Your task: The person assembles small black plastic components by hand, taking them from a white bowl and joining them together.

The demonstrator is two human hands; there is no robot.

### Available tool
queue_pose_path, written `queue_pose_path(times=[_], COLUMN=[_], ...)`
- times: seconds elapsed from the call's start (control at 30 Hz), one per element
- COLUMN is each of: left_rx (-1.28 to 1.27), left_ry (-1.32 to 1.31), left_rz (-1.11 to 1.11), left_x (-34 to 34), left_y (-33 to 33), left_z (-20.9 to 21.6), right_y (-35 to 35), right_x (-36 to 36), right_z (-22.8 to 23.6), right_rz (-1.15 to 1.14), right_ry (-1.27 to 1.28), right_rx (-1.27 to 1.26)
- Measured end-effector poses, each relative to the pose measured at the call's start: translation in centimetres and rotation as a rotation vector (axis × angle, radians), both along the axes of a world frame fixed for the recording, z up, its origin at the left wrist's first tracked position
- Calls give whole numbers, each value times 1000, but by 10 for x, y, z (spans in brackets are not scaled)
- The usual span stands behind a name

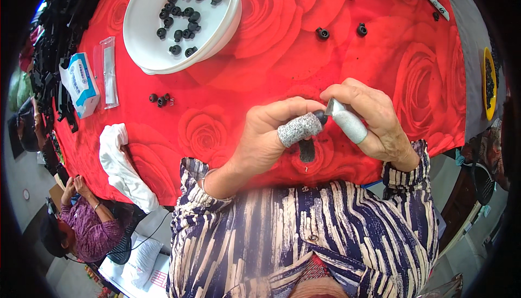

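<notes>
My left hand [259,138] pinches a small black cord lock [321,117] between thumb and finger, and one of its fingers wears a speckled grey wrap. Below that finger a short dark strip [307,150] shows; whether it is a covered fingertip or a separate piece, I cannot tell. In my right hand [380,121] is a small metal blade [329,107], its edge right at the cord lock. A pale grey sleeve covers one right finger. Beyond my hands, loose black cord locks [323,33] lie on the red rose-patterned tablecloth [271,75].
A white bowl [223,42] at the far left contains several cord locks. Left of me are a few small black parts with a spring [171,101], a clear plastic case [109,73], a blue-white box [81,85] and a white cloth [120,162]. Another person [89,227] sits lower left.
</notes>
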State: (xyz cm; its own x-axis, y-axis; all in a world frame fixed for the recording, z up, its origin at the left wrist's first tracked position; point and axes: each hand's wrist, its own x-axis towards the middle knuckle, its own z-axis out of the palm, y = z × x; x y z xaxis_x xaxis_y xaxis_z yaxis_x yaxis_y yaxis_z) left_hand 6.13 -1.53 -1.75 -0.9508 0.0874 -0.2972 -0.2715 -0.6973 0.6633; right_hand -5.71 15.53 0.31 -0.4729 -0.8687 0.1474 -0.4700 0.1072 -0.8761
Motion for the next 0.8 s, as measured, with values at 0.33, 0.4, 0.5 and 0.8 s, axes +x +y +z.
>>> queue_pose_path(times=[0.33,0.4,0.5,0.8], left_rx=[-5,-31,-25,168], left_ry=[-27,-49,-24,-63], left_rz=[6,9,16,-27], left_x=[0,1,1,3], left_y=[3,3,4,1], left_z=[-6,-6,-10,-20], right_y=[0,0,0,0], right_x=[-2,-1,-2,-6], right_z=[-4,-5,-7,-14], right_rz=[3,3,18,52], right_ry=[32,31,32,42], right_rx=[-3,-6,-11,-38])
